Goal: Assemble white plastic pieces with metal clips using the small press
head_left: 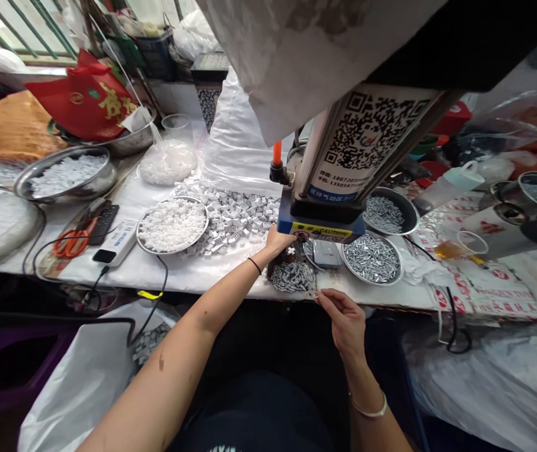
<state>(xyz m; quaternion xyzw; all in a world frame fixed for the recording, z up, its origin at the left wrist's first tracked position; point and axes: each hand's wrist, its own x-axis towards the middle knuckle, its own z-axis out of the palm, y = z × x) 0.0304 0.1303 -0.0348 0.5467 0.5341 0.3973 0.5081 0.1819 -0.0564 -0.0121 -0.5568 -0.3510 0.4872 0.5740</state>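
Note:
My left hand (278, 241) reaches in at the left side of the blue press head (320, 226); its fingertips are hidden behind the press. Below the press lies a small white cross-shaped piece (291, 251). In front of it is a heap of small metal parts (291, 277) near the table edge. My right hand (344, 317) is at the table's front edge, right of that heap, thumb and index finger pinched on a tiny thing too small to name. A round tray of metal pins (372, 258) stands to the right.
Left of the press, a round tray of white pieces (173, 225) stands beside a spread of grey-white blocks (235, 216). Farther left are a power strip (116, 245), orange scissors (76, 242) and cables. A dark bowl of metal pins (385, 212) and clear bottle (451, 185) stand right.

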